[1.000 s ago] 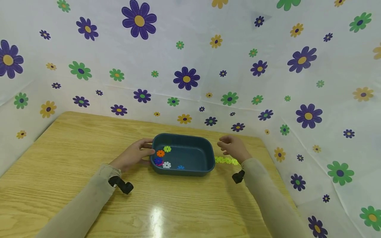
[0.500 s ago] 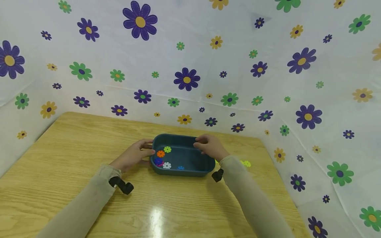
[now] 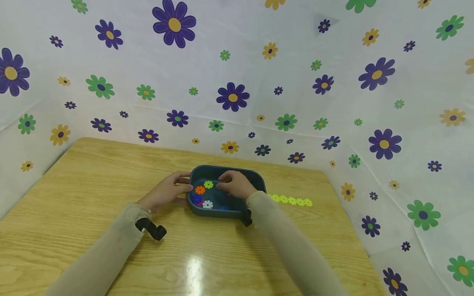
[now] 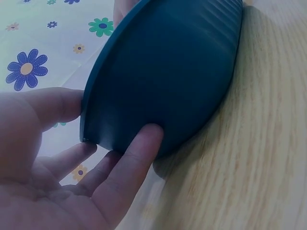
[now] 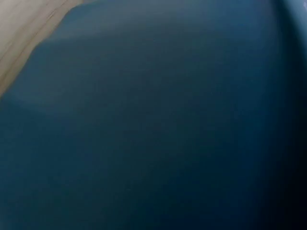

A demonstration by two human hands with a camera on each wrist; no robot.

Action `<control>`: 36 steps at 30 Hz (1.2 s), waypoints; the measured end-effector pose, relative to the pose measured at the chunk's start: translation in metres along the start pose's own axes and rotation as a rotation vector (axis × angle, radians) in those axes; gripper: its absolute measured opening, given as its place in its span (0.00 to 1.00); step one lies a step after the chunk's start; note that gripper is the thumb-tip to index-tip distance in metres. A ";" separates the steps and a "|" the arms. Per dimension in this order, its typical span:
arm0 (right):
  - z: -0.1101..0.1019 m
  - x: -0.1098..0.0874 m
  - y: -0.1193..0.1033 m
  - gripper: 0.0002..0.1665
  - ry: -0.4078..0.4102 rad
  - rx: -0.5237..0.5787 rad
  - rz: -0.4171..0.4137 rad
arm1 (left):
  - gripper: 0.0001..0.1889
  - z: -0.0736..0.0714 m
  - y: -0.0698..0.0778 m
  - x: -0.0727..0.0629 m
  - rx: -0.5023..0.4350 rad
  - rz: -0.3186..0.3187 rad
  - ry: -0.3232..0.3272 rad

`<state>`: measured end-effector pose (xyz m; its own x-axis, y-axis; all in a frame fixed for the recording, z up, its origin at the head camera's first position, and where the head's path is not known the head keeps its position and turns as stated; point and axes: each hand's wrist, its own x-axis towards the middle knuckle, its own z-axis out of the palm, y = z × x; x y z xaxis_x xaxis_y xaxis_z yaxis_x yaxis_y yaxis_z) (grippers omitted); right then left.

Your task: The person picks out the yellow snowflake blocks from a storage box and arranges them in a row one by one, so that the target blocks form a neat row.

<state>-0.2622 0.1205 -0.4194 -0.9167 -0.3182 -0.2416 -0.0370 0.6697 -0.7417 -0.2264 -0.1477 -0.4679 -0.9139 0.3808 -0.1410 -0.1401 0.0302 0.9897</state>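
A dark blue-green plastic bin (image 3: 218, 213) stands on the table. My left hand (image 3: 166, 193) holds its left end; in the left wrist view, thumb and fingers touch the rim and outer wall. Over the bin's inside reaches my right hand (image 3: 238, 186), fingers bent, near a lime flower-shaped disc (image 3: 208, 184). No piece shows between those fingers. Also inside lie an orange disc (image 3: 200, 190), a dark blue disc (image 3: 197, 199) partly over a pink one, a white disc (image 3: 207, 204) and a blue disc (image 3: 224, 207). The bin's wall (image 5: 144, 105) fills the right wrist view, hiding that hand.
A row of several yellow-green flower discs (image 3: 292, 201), joined end to end, lies right of the bin. The wooden table (image 3: 166, 263) meets a white flower-printed sheet (image 3: 252, 74) at its back and sides. Each wrist wears a black camera mount (image 3: 152, 230).
My right hand has moved left from above the yellow-green row, over the bin's right rim, and down into the bin. The left hand and bin have stayed in place.
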 end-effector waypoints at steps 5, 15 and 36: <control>0.013 0.010 -0.004 0.19 -0.025 -0.071 0.009 | 0.32 0.001 0.002 -0.001 -0.007 -0.007 -0.006; 0.026 0.015 -0.008 0.24 -0.042 -0.153 -0.012 | 0.32 0.002 0.003 0.000 -0.006 -0.003 -0.015; 0.036 0.026 -0.008 0.17 -0.002 -0.252 0.032 | 0.32 0.000 0.001 0.000 -0.003 -0.013 0.001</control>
<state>-0.2718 0.0828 -0.4426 -0.9182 -0.2953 -0.2641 -0.1059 0.8254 -0.5545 -0.2264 -0.1480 -0.4666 -0.9126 0.3790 -0.1535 -0.1529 0.0319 0.9877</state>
